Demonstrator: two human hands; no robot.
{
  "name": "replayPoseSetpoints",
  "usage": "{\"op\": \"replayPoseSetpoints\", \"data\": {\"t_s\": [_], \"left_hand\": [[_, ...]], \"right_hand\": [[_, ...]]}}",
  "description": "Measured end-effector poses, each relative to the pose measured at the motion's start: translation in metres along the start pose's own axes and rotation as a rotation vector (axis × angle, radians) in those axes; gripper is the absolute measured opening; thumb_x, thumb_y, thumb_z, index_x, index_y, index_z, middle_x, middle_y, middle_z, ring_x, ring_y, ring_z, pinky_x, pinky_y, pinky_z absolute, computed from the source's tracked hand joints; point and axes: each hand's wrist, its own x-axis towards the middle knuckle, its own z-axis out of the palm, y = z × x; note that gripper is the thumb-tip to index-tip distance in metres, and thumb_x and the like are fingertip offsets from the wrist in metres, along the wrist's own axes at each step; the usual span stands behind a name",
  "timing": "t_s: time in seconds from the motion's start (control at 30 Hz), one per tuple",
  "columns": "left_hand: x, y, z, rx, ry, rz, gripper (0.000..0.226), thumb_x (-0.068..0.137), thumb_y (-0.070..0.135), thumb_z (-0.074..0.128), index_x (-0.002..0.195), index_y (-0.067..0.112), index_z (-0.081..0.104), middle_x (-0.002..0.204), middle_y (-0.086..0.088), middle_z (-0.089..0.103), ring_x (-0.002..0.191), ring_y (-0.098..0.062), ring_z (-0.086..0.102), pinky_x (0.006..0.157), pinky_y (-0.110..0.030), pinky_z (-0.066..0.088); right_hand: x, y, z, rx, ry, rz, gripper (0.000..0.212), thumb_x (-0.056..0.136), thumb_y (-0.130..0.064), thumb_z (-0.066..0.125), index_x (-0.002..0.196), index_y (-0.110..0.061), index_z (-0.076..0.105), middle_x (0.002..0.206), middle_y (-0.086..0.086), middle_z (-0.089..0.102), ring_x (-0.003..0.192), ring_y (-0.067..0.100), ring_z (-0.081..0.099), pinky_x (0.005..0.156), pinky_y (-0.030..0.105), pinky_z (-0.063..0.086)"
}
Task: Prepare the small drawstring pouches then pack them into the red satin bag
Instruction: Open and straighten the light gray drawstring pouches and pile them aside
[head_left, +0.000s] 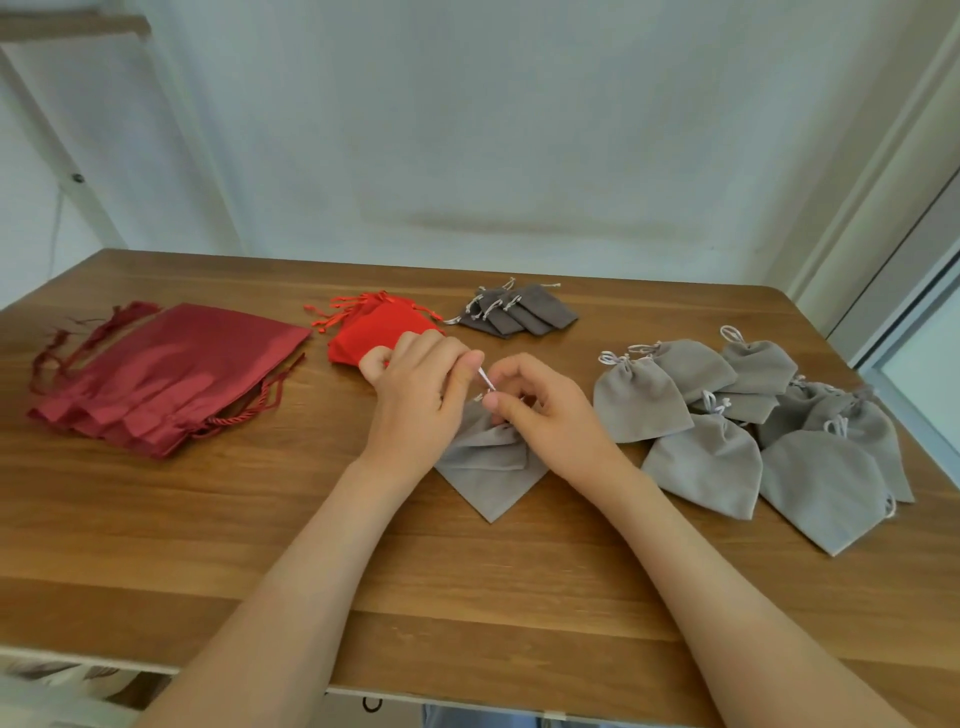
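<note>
Table (260, 545): wood, smooth, low sheen. Red bags (171, 364), left: glossy satin cloth. Grey pouches (727, 441), right: matt, velvety cloth.

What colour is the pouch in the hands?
Light grey pouch, with a pale drawstring; the head view shows it best.

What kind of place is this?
Probably a home craft or packing workspace: a wooden table against a plain white wall, carrying sorted piles of grey pouches and dark red satin bags.

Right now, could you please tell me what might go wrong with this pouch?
The left hand pinches the white cord while the right hand holds the grey pouch by its neck; a hard tug could slip free. The tied pouches lie near the table edge and might be nudged off.
</note>
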Motion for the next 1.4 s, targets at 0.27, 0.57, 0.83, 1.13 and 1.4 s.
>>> {"op": "replayPoseSetpoints", "data": {"t_s": [0.27,0.57,0.83,1.13,1.4], "left_hand": [[0.000,0.003,0.000,0.063,-0.035,-0.085,0.028,0.094,0.041,0.043,0.082,0.026,0.062,0.073,0.016,0.053,0.075,-0.003,0.043,0.075,-0.026,0.014],[-0.003,0.015,0.005,0.155,-0.024,0.028,0.033,0.097,0.030,0.039,0.075,0.021,0.063,0.067,0.016,0.041,0.069,-0.007,0.041,0.074,-0.029,0.017],[-0.008,0.019,0.014,0.242,-0.089,0.030,0.033,0.095,0.026,0.039,0.068,0.020,0.058,0.064,0.010,0.050,0.067,-0.014,0.048,0.073,-0.031,0.019],[-0.006,0.025,0.013,-0.155,-0.207,-0.134,0.030,0.091,0.035,0.028,0.066,0.028,0.044,0.063,0.010,0.041,0.070,-0.004,0.043,0.072,-0.031,0.020],[0.001,0.017,0.009,-0.468,-0.277,-0.381,0.023,0.092,0.034,0.056,0.079,0.018,0.066,0.071,0.003,0.058,0.065,-0.005,0.048,0.065,-0.028,0.037]], "right_hand": [[0.002,-0.003,-0.008,0.335,0.104,0.134,0.012,0.091,-0.013,0.060,0.083,-0.018,0.068,0.077,-0.004,0.057,0.072,0.010,0.050,0.064,0.025,0.041],[0.005,-0.006,-0.011,0.633,0.116,0.189,0.014,0.088,-0.013,0.061,0.074,-0.011,0.063,0.073,0.005,0.056,0.074,0.012,0.052,0.072,0.024,0.042],[0.004,-0.002,-0.005,0.706,0.186,0.251,0.009,0.077,-0.023,0.069,0.078,-0.015,0.071,0.081,0.007,0.065,0.085,0.022,0.057,0.088,0.037,0.044],[0.004,-0.003,-0.005,0.783,0.102,0.256,0.018,0.082,-0.020,0.062,0.093,-0.011,0.073,0.090,0.007,0.072,0.092,0.016,0.064,0.088,0.028,0.049],[0.004,-0.001,-0.001,0.509,0.121,0.166,0.031,0.091,-0.030,0.048,0.110,-0.018,0.070,0.122,0.008,0.064,0.123,0.023,0.051,0.109,0.045,0.035]]}}
